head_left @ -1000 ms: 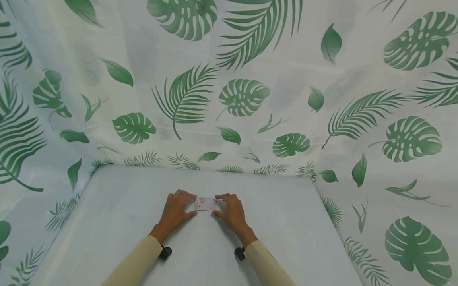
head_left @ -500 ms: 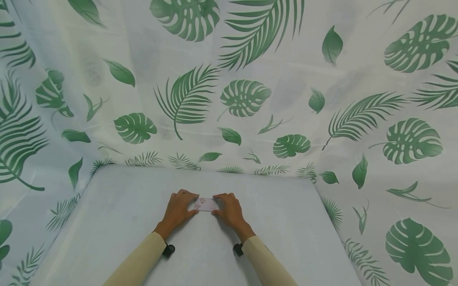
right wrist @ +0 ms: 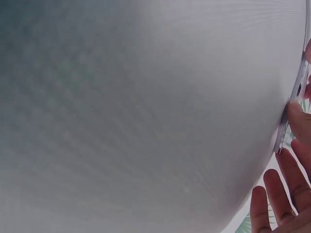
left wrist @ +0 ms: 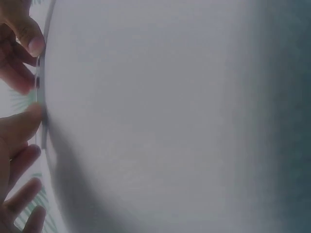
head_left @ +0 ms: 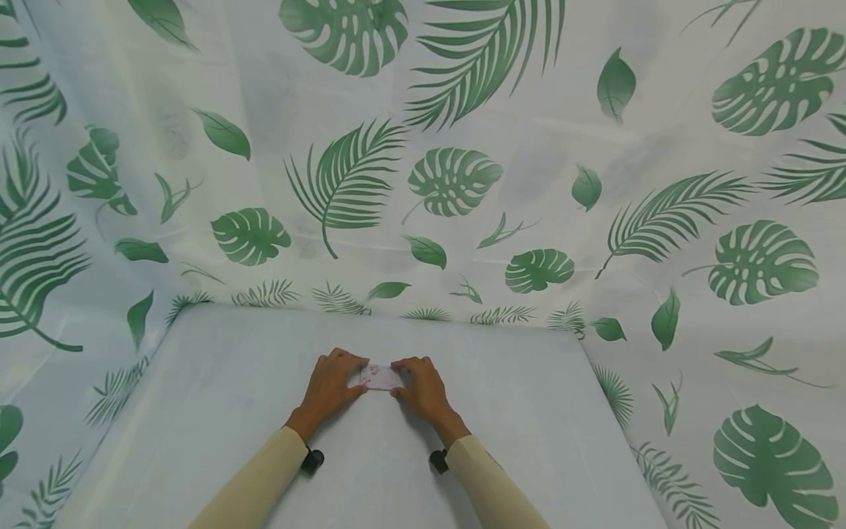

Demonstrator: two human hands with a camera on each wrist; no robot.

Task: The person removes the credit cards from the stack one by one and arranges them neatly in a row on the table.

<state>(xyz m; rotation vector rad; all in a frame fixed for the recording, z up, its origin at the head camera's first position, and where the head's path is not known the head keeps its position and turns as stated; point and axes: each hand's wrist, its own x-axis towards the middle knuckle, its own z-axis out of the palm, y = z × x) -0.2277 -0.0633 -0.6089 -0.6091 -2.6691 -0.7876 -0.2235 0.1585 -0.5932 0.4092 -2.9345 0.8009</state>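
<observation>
Slab (head_left: 381,378), corners hidden, pinched by left hand (head_left: 329,383) and right hand (head_left: 426,388) fingers (right wrist: 299,121), print (head_left: 374,372) possibly floral

No legible text, no readable labels, brands, numbers or signs

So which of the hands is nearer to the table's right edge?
The right hand: it holds the flat floral item by its right end, on the side toward the table's right edge. The left hand holds the left end, farther away.
</observation>
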